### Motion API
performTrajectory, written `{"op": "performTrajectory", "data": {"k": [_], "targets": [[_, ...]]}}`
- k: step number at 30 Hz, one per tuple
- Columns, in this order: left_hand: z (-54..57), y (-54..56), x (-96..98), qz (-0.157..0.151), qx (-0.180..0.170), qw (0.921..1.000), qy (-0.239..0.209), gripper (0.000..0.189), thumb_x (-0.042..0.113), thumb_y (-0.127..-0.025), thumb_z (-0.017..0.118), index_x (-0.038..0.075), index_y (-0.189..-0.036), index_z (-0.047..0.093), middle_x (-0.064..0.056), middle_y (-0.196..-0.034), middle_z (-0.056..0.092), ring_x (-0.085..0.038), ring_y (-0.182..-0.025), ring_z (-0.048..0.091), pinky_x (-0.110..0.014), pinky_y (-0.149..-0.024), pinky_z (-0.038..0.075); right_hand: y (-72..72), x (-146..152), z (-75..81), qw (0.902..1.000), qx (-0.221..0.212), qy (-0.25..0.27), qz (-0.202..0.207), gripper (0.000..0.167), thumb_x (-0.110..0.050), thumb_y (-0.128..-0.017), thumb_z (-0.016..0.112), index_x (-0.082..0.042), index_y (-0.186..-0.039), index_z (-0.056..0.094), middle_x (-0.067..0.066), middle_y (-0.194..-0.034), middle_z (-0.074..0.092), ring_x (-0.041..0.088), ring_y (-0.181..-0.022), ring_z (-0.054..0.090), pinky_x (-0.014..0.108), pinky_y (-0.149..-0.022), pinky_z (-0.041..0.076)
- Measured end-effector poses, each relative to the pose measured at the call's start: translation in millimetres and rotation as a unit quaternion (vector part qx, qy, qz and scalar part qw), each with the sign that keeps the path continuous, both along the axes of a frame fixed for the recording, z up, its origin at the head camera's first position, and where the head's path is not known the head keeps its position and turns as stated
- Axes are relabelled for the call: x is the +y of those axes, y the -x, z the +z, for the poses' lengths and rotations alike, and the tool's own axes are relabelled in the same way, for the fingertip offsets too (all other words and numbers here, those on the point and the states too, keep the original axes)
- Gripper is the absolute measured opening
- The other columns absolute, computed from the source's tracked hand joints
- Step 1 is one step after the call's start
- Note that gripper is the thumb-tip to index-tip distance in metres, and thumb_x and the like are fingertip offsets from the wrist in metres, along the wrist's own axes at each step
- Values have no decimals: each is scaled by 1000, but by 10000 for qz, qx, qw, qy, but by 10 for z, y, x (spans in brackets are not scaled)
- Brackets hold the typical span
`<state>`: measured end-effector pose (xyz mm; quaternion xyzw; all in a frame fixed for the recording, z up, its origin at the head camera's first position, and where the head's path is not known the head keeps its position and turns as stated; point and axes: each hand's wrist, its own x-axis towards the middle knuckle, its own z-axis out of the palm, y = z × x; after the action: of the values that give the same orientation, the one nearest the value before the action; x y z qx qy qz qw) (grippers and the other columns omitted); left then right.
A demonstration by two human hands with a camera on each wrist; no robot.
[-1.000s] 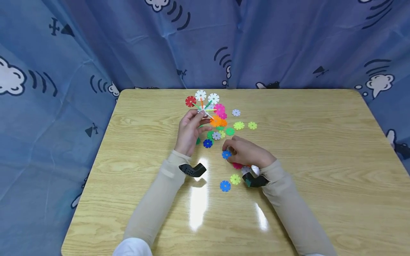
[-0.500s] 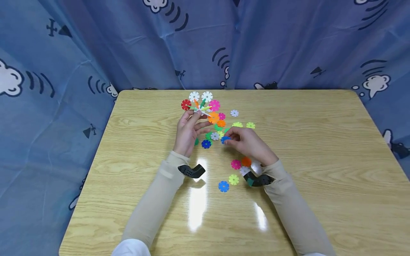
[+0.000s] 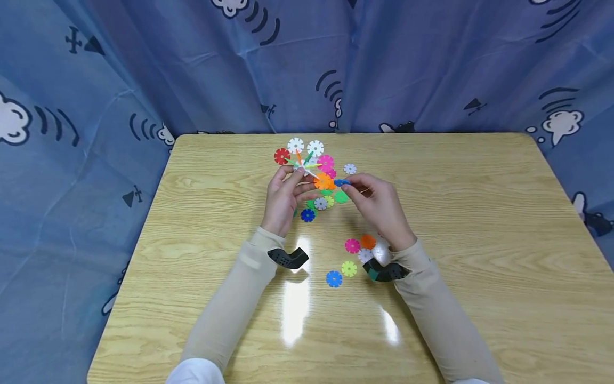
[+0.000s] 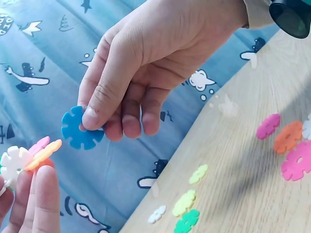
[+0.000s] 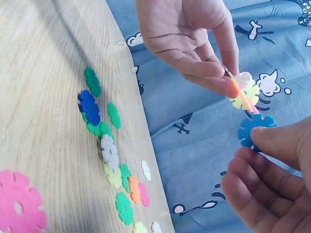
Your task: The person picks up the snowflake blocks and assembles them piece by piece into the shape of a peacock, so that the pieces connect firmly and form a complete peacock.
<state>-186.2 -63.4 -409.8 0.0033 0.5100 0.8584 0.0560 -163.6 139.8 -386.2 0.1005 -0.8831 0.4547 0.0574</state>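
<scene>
My left hand pinches a star-like build of notched plastic discs by its white middle disc. Thin edge-on discs radiate from there to outer red, white, pink and orange ones. Between thumb and index finger, my right hand pinches a blue notched disc, seen nearly edge-on in the head view. The blue disc sits right at the orange disc in the right wrist view, while a gap shows between them in the left wrist view.
Loose discs lie on the wooden table below the hands, among them dark blue, grey and green ones. Nearer the front are pink, orange, yellow and blue discs. A blue patterned curtain hangs behind.
My right hand has carried the blue disc up and away from the front discs to the build's orange disc, turning it edge-on. The left hand, still gripping the build, shifted slightly left and back.
</scene>
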Motion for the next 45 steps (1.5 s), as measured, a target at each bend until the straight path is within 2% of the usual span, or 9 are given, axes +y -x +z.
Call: {"op": "performTrajectory", "data": {"k": [7, 15, 22, 27, 31, 34, 38, 42, 45], "targets": [[11, -11, 16, -44, 55, 9999, 152, 7, 16, -104, 57, 15, -98, 52, -6, -94, 69, -14, -79, 73, -29, -70, 64, 0, 4, -13, 9994, 335, -51, 91, 20, -13, -96, 70, -5, -114, 74, 12, -108, 74, 24, -90, 71, 40, -82, 60], [11, -34, 48, -26, 95, 9993, 358, 8, 18, -104, 57, 17, -98, 51, -3, -90, 71, -14, -77, 74, -33, -70, 64, -6, 13, -12, 9988, 457, -159, 52, 19, -12, -95, 71, -6, -112, 75, 10, -108, 75, 22, -90, 71, 17, -78, 55], [-13, -77, 149, 163, 380, 9961, 779, 6, 21, -108, 48, 18, -103, 46, -7, -87, 67, -15, -68, 73, -38, -67, 64, -2, -12, -15, 9975, 678, -206, 68, 17, -11, -95, 71, -4, -110, 75, 10, -106, 76, 23, -89, 72, 37, -80, 62], [-63, -160, 294, 710, 745, 9851, 1378, 11, 24, -112, 33, 13, -111, 35, -2, -69, 60, -11, -47, 62, -30, -49, 57, -30, -66, -18, 9930, 1122, -263, 250, 16, -9, -92, 74, -2, -106, 76, 11, -102, 77, 22, -88, 74, 38, -79, 63], [-67, -207, 344, 1253, 877, 9715, 1809, 16, 26, -112, 30, 11, -113, 35, 0, -60, 52, -10, -40, 49, -40, -39, 50, -62, -116, -20, 9872, 1474, -379, 474, 14, -7, -90, 76, -1, -102, 77, 11, -97, 78, 22, -85, 75, 37, -76, 63], [-60, -216, 332, 1553, 987, 9571, 2239, 20, 27, -112, 32, 8, -114, 36, 1, -58, 47, -10, -41, 45, -39, -37, 46, -81, -146, -23, 9835, 1648, -451, 603, 13, -6, -88, 77, -1, -100, 77, 10, -93, 78, 21, -80, 73, 36, -72, 62], [-62, -212, 331, 1833, 1183, 9413, 2578, 24, 25, -111, 35, 2, -116, 40, 2, -63, 43, -8, -47, 39, -22, -43, 35, -100, -170, -31, 9772, 1925, -576, 684, 13, -5, -86, 79, -2, -98, 78, 9, -90, 77, 19, -74, 69, 33, -65, 58], [-60, -210, 331, 1974, 1262, 9353, 2652, 22, 21, -111, 38, 0, -117, 42, 2, -67, 40, -8, -52, 37, -20, -47, 31, -117, -207, -40, 9715, 2172, -612, 731, 12, -5, -86, 79, -1, -97, 78, 10, -90, 78, 20, -75, 70, 34, -64, 57], [-63, -205, 329, 2007, 1202, 9366, 2609, 21, 19, -110, 39, -1, -117, 43, 3, -67, 39, -7, -52, 37, -20, -47, 31, -124, -241, -48, 9693, 2263, -593, 757, 11, -3, -85, 79, 0, -96, 78, 11, -89, 78, 19, -73, 70, 33, -64, 57]]}}
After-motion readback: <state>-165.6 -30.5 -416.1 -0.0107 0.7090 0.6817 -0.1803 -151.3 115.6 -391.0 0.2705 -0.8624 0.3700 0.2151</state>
